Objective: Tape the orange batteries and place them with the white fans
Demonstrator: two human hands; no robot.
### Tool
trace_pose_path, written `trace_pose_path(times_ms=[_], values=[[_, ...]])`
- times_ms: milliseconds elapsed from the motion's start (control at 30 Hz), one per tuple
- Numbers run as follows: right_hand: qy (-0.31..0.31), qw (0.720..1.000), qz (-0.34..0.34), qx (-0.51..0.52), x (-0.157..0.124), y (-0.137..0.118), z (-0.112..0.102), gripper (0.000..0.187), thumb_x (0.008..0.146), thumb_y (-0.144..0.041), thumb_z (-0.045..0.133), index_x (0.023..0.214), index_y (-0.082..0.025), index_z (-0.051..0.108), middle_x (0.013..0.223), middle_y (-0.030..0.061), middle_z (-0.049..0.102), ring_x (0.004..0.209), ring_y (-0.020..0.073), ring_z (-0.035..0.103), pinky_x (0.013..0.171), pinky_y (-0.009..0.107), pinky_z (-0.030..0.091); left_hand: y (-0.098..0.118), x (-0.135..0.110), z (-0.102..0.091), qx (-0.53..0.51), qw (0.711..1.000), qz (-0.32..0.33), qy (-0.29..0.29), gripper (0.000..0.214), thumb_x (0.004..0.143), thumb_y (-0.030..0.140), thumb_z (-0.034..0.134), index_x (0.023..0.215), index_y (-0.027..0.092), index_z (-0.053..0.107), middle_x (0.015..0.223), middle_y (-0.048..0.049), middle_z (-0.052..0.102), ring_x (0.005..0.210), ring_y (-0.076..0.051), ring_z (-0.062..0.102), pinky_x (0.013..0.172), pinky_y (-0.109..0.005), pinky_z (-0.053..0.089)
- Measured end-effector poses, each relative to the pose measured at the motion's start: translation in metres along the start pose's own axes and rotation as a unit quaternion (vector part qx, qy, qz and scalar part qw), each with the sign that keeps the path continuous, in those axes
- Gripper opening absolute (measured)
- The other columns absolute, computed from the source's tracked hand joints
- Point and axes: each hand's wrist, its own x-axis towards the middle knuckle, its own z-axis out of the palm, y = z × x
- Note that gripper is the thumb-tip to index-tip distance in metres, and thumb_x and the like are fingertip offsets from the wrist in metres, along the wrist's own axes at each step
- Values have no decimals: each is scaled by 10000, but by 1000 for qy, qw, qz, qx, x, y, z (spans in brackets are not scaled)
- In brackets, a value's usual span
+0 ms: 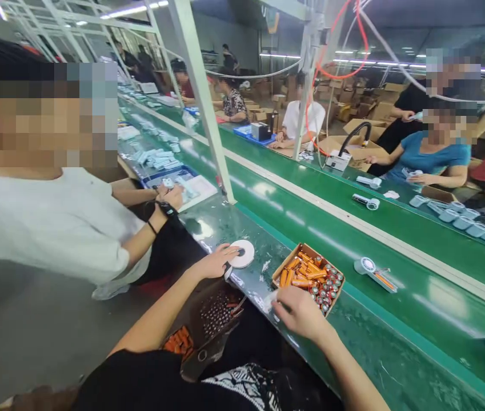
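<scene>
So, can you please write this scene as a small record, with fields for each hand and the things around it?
left hand: fingers on a white round part
right hand: just above the edge of a cardboard box
box contents: orange batteries
surface: green belt
also on belt: white gadget with an orange battery beside it
nearby: person in a white shirt, working at the same belt

Left hand (214, 262) lying flat, palm down, right hand (300, 313) loosely curled downward
</scene>
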Motion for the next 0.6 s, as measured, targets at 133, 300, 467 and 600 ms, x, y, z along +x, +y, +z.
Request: trace_pose_path(times_ms=[133,300,467,600], values=[[0,979,166,117,1,27,19,225,1053,-313,588,903,-191,703,802,45,718,747,187,665,722,293,505,10,3,-5,-13,1000,-9,12,482,863,118,562,1308,183,735,1511,-173,627,1425,-359,514,1264,-635,383],[19,882,360,303,3,17,37,453,991,-400,724,1376,-191,609,992,48,760,705,161,685,668,277,538,80,-5,-13,-19,990,41,135,417,1007,273,625,1399,144,571,1521,-239,520,1537,-430,356,1265,-720,342],[-56,800,338,493,12,-1,55,516,907,-544,832,1232,-184,658,1163,91,787,620,102,642,618,249,541,132,-9,-36,-19,970,139,198,474,974,195,652,1422,199,499,1353,-163,629,1504,-426,449,1264,-736,355],[-146,783,296,528,6,-13,67,465,913,-619,805,957,-165,717,851,32,770,607,100,615,633,231,522,124,-2,-43,2,957,108,270,456,967,201,703,1396,201,548,1336,-177,653,1462,-424,506,1262,-730,373]])
